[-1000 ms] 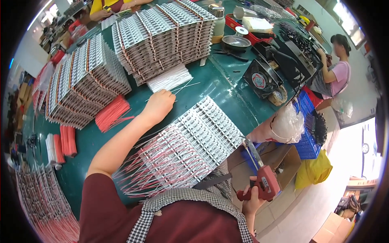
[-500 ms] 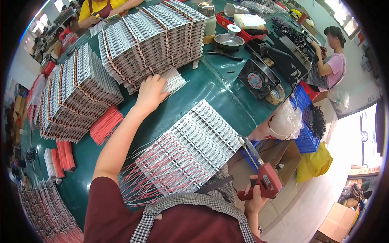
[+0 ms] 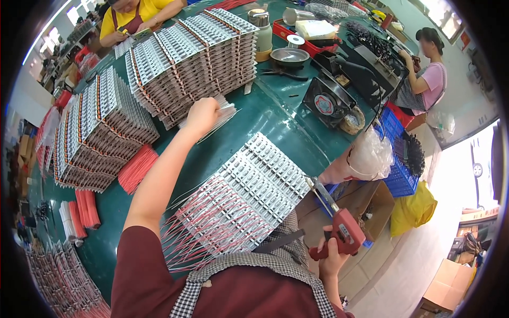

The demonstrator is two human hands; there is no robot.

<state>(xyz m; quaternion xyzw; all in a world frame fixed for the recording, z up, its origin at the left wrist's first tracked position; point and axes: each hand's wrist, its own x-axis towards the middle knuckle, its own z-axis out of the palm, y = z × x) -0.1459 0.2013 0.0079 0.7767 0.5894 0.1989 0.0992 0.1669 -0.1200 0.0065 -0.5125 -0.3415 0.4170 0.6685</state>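
My left hand (image 3: 203,117) is closed at a bundle of thin white wires (image 3: 226,113), its fingertips curled down among the strands and partly hidden. The bundle lies on the green table beside a tall stack of circuit board panels (image 3: 199,58). My right hand (image 3: 332,257) grips a red soldering gun (image 3: 348,232) by its handle. The gun's metal tip reaches the right corner of a whitish circuit board panel (image 3: 268,175); whether it touches cannot be told. Red and white wires (image 3: 204,225) stick out across the near-left part of that panel, which lies close to my apron.
Another panel stack (image 3: 98,127) and red wire bundles (image 3: 138,168) stand left. Wired panels (image 3: 63,281) lie lower left. Pliers (image 3: 284,75), a metal bowl (image 3: 289,56), a fan (image 3: 327,100) and a blue crate (image 3: 397,153) are toward the right. Two people work across the table.
My left hand's fingers, spread over the white wires before, are now curled in at them. The gun stays in my right hand, and the view has shifted slightly.
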